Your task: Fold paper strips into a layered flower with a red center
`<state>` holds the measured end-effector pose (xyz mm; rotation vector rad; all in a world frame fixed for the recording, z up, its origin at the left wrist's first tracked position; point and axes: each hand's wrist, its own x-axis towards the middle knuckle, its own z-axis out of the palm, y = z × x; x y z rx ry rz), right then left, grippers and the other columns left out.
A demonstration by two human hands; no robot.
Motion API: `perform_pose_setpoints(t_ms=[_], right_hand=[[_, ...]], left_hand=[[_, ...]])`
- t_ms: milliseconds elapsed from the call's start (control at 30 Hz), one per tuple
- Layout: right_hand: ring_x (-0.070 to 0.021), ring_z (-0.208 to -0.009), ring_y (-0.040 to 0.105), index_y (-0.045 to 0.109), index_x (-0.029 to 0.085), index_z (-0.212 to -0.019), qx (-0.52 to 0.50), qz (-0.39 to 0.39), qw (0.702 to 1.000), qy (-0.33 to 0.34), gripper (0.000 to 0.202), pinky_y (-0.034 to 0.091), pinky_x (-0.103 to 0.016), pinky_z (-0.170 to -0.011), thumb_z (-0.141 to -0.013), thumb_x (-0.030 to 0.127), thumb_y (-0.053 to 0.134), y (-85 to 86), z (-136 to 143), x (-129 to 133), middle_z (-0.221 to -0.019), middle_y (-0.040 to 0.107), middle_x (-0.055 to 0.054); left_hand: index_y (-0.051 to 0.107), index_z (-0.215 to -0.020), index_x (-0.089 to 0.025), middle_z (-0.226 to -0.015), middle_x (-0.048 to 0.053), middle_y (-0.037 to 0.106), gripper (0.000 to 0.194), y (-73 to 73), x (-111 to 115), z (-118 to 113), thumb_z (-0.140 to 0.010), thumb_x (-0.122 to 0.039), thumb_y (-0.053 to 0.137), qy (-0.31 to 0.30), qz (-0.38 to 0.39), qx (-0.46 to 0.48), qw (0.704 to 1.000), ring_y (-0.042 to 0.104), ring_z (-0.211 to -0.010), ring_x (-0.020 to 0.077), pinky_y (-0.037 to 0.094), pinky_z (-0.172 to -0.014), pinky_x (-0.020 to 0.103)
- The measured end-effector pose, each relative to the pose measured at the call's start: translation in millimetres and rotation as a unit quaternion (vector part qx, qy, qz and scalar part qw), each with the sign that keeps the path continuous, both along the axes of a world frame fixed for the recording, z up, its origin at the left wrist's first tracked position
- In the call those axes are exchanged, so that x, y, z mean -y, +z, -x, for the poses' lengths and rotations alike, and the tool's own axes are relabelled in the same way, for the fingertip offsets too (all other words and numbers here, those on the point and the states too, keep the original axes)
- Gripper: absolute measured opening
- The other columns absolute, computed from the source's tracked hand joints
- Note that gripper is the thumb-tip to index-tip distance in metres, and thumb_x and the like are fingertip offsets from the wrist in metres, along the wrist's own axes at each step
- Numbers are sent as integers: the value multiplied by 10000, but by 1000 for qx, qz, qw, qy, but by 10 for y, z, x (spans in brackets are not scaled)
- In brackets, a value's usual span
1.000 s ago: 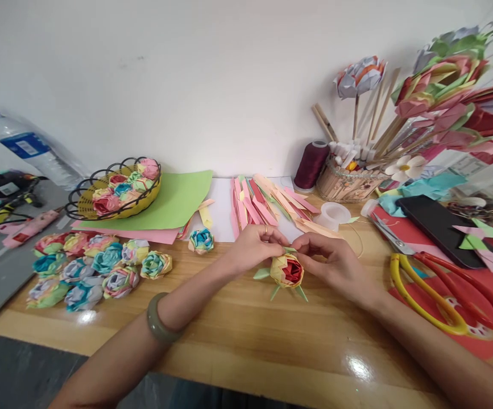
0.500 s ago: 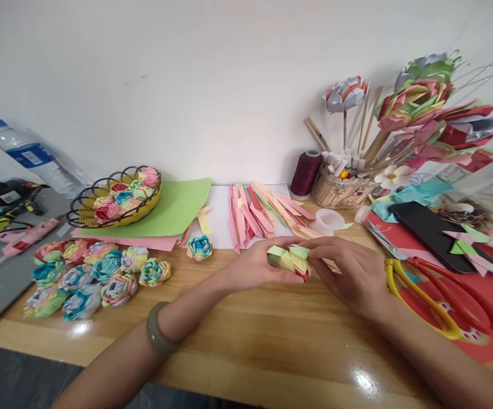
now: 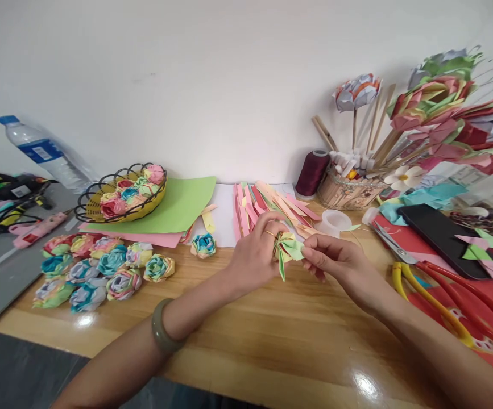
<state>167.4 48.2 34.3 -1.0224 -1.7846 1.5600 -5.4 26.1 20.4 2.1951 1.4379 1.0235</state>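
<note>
Between my two hands, above the middle of the wooden table, is a green and yellow folded paper flower (image 3: 288, 247). My left hand (image 3: 257, 250) is closed around its left side, with a ring and a bangle on that arm. Thumb and fingers of my right hand (image 3: 329, 255) pinch a pale green petal at its right edge. One green strip points down from the flower. Just behind my hands lies a bunch of pink, red and peach paper strips (image 3: 252, 207). A finished blue and yellow paper flower (image 3: 203, 245) sits to the left.
Several paper flowers (image 3: 116, 260) are grouped at left, below a yellow basket (image 3: 156, 204) on green paper (image 3: 186, 199). A maroon thread spool (image 3: 312, 173) and a decorated holder (image 3: 344, 190) stand behind. Right lie scissors (image 3: 451, 301), a black phone (image 3: 438, 241) and a white roll (image 3: 334, 222).
The paper flower has been turned, so its gathered centre and a hanging green strip now show. My right hand has shifted to a pinch on the petal edge. The view has swung slightly left.
</note>
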Motion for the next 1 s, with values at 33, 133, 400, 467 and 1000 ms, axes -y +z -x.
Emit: perform_pose_setpoints(t_ms=[33,133,400,467,1000], right_hand=[[-84,-512,429,525,184,-671,2,5,1000,1,288,355,-209,-465,-771,454,538,-5,-1,-2,-612,495,20],[-73,-490,412,503,186,-666,6,15,1000,10,296,341,-204,-457,-780,458,527,-16,0,-9,-592,470,33],[-67,-477,397,486,186,-712,17,20,999,26,310,295,-199,-424,-790,485,498,-13,6,-1,-593,437,41],[-68,-481,391,478,187,-710,23,1,999,28,308,301,-203,-433,-806,480,478,-14,8,-1,-597,431,41],[-141,-722,521,598,220,-982,70,-297,952,-33,190,427,-264,-607,-816,285,534,143,-72,12,-874,574,-36]], left_hand=[[388,-964,-222,-1107,77,374,376,-18,-8,-5,-650,-144,579,-3,-1,23,1000,473,-996,214,456,-734,336],[364,-916,-215,-1026,72,340,397,-63,-31,-18,-617,-112,603,-16,2,96,995,432,-1023,211,430,-805,346],[377,-879,-207,-1027,67,341,460,-65,-21,-56,-542,-44,644,-40,66,231,970,401,-1038,208,369,-870,352],[387,-891,-204,-1063,76,340,474,-61,-19,-63,-537,-64,670,-42,83,251,964,417,-1031,207,378,-861,346],[518,-1044,-166,-894,32,611,485,88,20,-53,-592,-246,675,-36,297,166,940,580,-701,144,459,-601,254]])
